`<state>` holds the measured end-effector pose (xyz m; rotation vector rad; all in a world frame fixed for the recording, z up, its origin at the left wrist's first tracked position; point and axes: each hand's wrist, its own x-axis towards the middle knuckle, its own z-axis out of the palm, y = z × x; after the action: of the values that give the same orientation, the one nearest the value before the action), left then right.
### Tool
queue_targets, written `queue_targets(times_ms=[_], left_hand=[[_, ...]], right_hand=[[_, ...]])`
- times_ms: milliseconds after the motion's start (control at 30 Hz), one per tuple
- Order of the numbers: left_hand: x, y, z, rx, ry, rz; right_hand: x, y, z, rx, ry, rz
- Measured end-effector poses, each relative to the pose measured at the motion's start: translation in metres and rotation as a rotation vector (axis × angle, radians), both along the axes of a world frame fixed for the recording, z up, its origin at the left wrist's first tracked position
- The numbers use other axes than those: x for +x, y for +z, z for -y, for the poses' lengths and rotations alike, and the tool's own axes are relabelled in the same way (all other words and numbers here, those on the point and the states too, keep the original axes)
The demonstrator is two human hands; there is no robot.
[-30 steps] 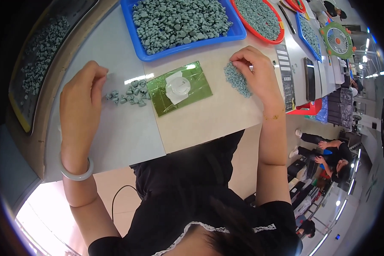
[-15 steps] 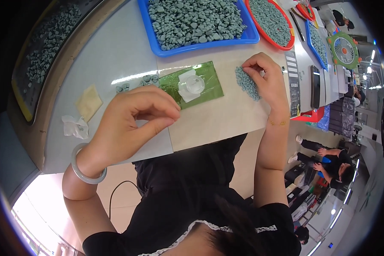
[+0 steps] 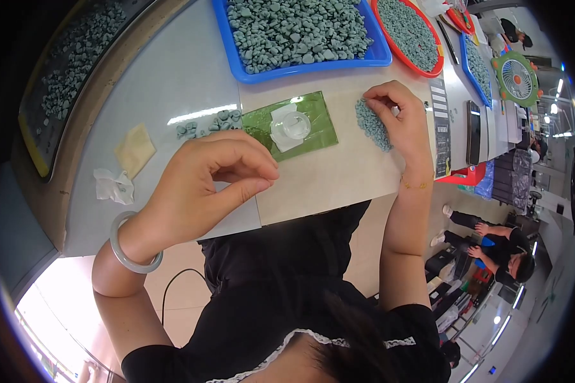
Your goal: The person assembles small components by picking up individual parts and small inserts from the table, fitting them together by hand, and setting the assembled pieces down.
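Note:
My left hand (image 3: 204, 175), with a pale bangle (image 3: 122, 252) on its wrist, hovers in front of a green rectangular board (image 3: 322, 137). Its thumb and fingertips are pinched together; whatever may be between them is too small to make out. On the board, a small clear round dish (image 3: 296, 126) rests on a piece of white paper (image 3: 278, 140). My right hand (image 3: 404, 124) is at a pile of small grey-green stones (image 3: 371, 126), thumb and fingertips pinched at the pile's far edge. Its fingertips hide what they grip. Several larger stones (image 3: 223, 120) lie behind my left hand.
A blue tray (image 3: 313, 71) heaped with grey-green stones stands at the back, beside a red round tray (image 3: 439, 64) of smaller ones. At left lie a yellowish cloth (image 3: 134, 150) and crumpled white tissue (image 3: 114, 186). A phone (image 3: 473, 131) and green fan (image 3: 517, 78) are at right.
My left hand has shifted slightly to the right, its fingers still pinched. The right hand stays at the stone pile with barely any movement.

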<state>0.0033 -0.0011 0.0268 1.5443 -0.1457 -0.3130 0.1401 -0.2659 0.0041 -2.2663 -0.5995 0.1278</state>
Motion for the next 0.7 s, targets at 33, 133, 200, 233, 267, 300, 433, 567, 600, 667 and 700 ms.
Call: queue_targets(times_ms=[33,133,200,233,267,300,433,567,600,667,700], left_hand=[[0.0,0.0,0.0,-0.001,0.0,-0.001],[0.001,0.001,0.0,-0.007,0.002,-0.005],[0.001,0.004,0.001,-0.021,0.011,-0.067],[0.001,0.003,0.001,-0.021,0.011,-0.067],[0.0,0.002,0.002,-0.027,0.01,-0.057],[0.0,0.0,0.001,-0.033,0.014,-0.049],[-0.003,-0.005,0.003,-0.053,0.048,-0.07],[-0.006,-0.011,0.003,-0.056,0.089,0.029],[-0.006,-0.012,0.003,-0.021,0.098,0.106],[-0.005,-0.012,0.001,0.04,0.085,0.164],[-0.005,-0.012,-0.001,0.102,0.073,0.22]], right_hand=[[0.0,0.0,0.0,-0.001,0.0,-0.001],[-0.001,0.002,-0.002,-0.021,0.012,-0.005],[0.0,0.002,-0.003,-0.094,-0.013,0.03],[-0.001,0.002,-0.003,-0.094,-0.013,0.03],[-0.002,0.002,-0.004,-0.057,-0.029,0.039],[-0.002,0.0,-0.006,-0.019,-0.041,0.046],[-0.043,0.023,-0.024,0.261,0.134,0.0],[-0.087,0.025,-0.066,0.354,0.268,-0.074],[-0.091,0.019,-0.071,0.402,0.243,-0.115],[-0.097,0.013,-0.075,0.45,0.22,-0.158],[-0.1,0.012,-0.077,0.473,0.21,-0.214]])
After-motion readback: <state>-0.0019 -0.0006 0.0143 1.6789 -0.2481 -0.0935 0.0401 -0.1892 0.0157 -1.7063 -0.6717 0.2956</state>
